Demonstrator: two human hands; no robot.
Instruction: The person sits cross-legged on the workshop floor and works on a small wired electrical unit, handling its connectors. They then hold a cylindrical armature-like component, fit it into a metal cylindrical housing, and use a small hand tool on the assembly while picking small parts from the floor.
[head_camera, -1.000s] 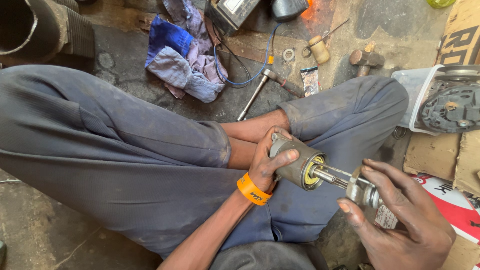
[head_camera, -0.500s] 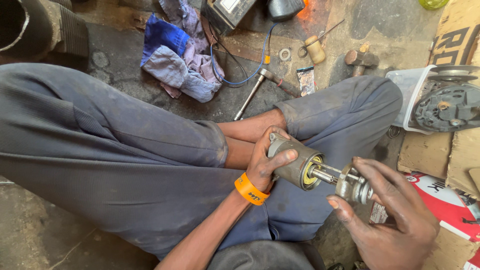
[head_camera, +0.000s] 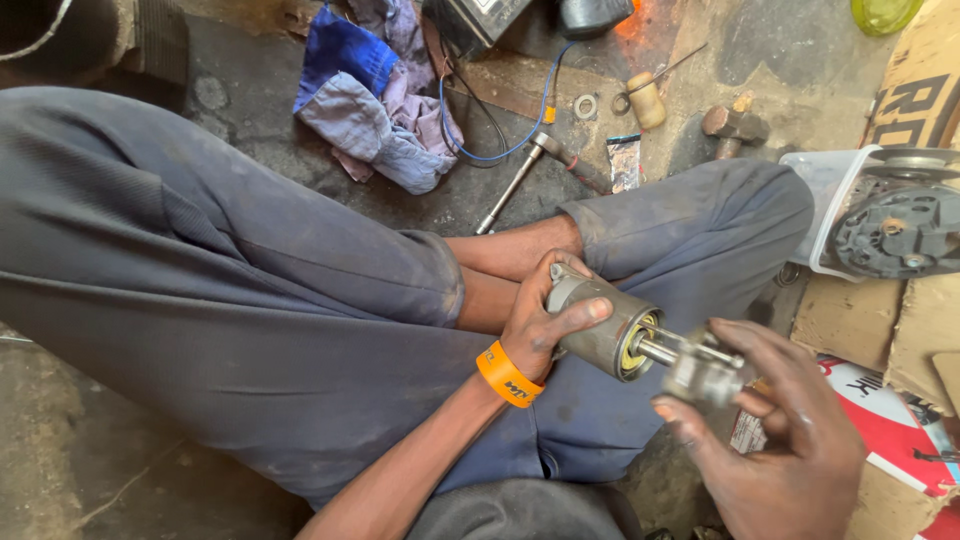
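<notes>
My left hand (head_camera: 540, 320), with an orange wristband (head_camera: 506, 375), wraps around a grey metal cylinder (head_camera: 600, 322) that has a yellowish ring at its open end. A steel shaft (head_camera: 660, 350) sticks out of that end. My right hand (head_camera: 785, 440) grips a small metal fitting (head_camera: 700, 372) on the shaft's tip. Both hands work over my crossed legs in dark grey trousers (head_camera: 250, 290).
On the dirty floor lie blue and purple rags (head_camera: 365, 95), a blue wire (head_camera: 500, 140), a long metal tool (head_camera: 515, 180), a washer (head_camera: 586, 104) and a hammer (head_camera: 732, 128). A white tub (head_camera: 835, 215) with a black round part sits at right beside cardboard (head_camera: 860, 320).
The view has shifted slightly. My right hand has turned and slid a little along the fitting on the shaft; my left hand keeps its hold on the cylinder.
</notes>
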